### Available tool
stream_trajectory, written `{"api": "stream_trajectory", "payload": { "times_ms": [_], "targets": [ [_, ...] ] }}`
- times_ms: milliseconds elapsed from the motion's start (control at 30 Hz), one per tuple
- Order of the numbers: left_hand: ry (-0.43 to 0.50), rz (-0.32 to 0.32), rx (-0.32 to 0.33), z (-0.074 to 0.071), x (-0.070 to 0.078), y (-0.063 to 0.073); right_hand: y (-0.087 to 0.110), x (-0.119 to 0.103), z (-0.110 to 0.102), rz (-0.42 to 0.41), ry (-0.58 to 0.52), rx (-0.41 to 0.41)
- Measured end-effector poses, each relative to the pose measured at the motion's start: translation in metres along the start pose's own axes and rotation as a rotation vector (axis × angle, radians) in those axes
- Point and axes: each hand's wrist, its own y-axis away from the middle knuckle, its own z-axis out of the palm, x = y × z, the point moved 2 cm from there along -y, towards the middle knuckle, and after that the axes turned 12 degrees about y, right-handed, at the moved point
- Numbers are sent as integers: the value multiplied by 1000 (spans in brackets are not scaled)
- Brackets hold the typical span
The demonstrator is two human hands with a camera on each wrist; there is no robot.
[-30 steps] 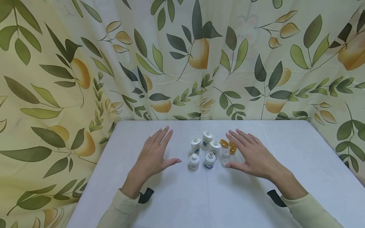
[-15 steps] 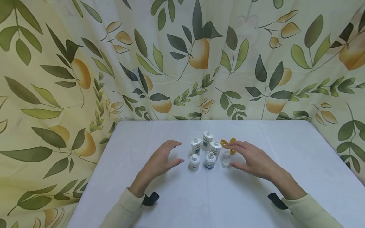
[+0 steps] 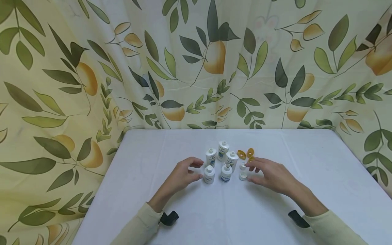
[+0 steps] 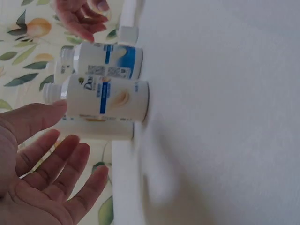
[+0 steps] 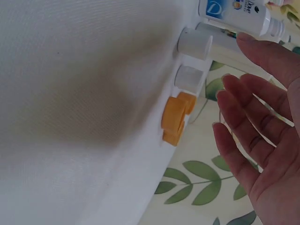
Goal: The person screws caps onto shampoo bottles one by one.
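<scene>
My left hand [image 3: 182, 173] is beside the front left white bottle [image 3: 209, 176], fingers loosely bent and holding nothing. Its thumb tip is close to this uncapped bottle's side; whether they touch, I cannot tell. In the left wrist view the labelled bottle [image 4: 108, 101] stands just past the thumb. A second small bottle [image 3: 225, 174] with a blue-based label stands to its right, also uncapped. My right hand [image 3: 272, 173] hovers by two white caps [image 3: 243, 176], fingers relaxed around air. The right wrist view has both the larger cap [image 5: 194, 43] and the smaller cap [image 5: 189, 78] apart from the fingers.
Behind the small bottles stand several taller white bottles [image 3: 223, 151], without caps. Orange oval caps [image 3: 241, 154] lie to their right, one partly behind my right fingers. A white cloth covers the table [image 3: 196, 217]; a leaf-patterned curtain [image 3: 196, 95] hangs beyond its back edge.
My left hand has moved right and nearer to the front left bottle, its fingers bending. The right hand has come lower and closer to me, fingers curling a little near the white caps.
</scene>
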Motion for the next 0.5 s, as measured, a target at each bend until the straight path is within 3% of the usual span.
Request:
{"api": "stream_trajectory", "payload": {
  "times_ms": [267, 500],
  "targets": [
    [86, -82, -25, 14, -11, -5, 1, 1, 6, -8, 4, -22],
    [109, -70, -21, 24, -17, -7, 0, 4, 12, -13, 17, -30]
  ]
}}
